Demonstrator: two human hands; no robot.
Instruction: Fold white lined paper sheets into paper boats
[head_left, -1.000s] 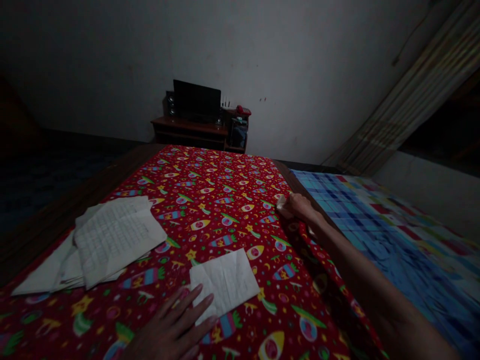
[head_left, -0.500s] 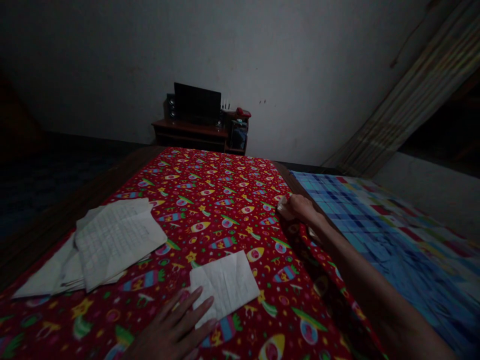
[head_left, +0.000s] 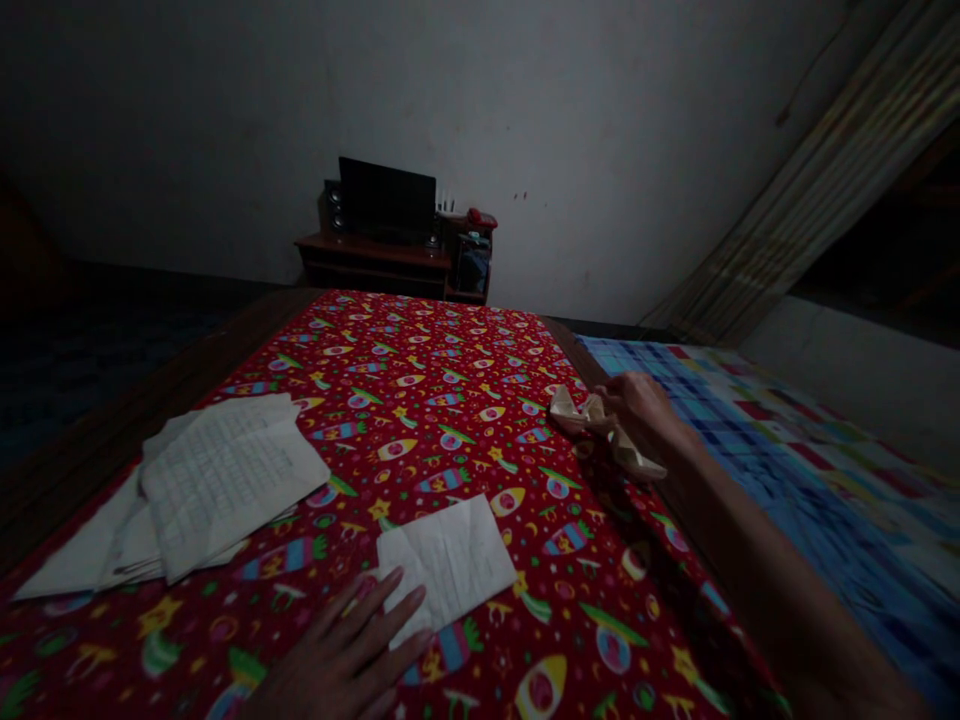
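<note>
My left hand (head_left: 352,640) lies flat with its fingers spread. Its fingertips rest on the near left corner of a creased white sheet of paper (head_left: 450,560). At the right edge of the red patterned cloth (head_left: 420,440), my right hand (head_left: 637,400) is bent beside several folded paper pieces. One folded paper piece (head_left: 566,410) stands left of the hand, and another (head_left: 637,458) sits below it near the wrist. The right fingertips are mostly hidden, so I cannot make out whether they grip the middle piece. A stack of written papers (head_left: 232,470) lies on the left.
The cloth covers a table with dark wooden edges (head_left: 247,325). Past the far end stands a desk with a black monitor (head_left: 386,200), speakers and a red telephone (head_left: 481,217). On the right is a blue checked cover (head_left: 645,385); a curtain (head_left: 780,220) hangs beyond it.
My right hand has shifted right, uncovering more of the folded paper pieces. My left hand stays on the white sheet. The view has moved slightly.
</note>
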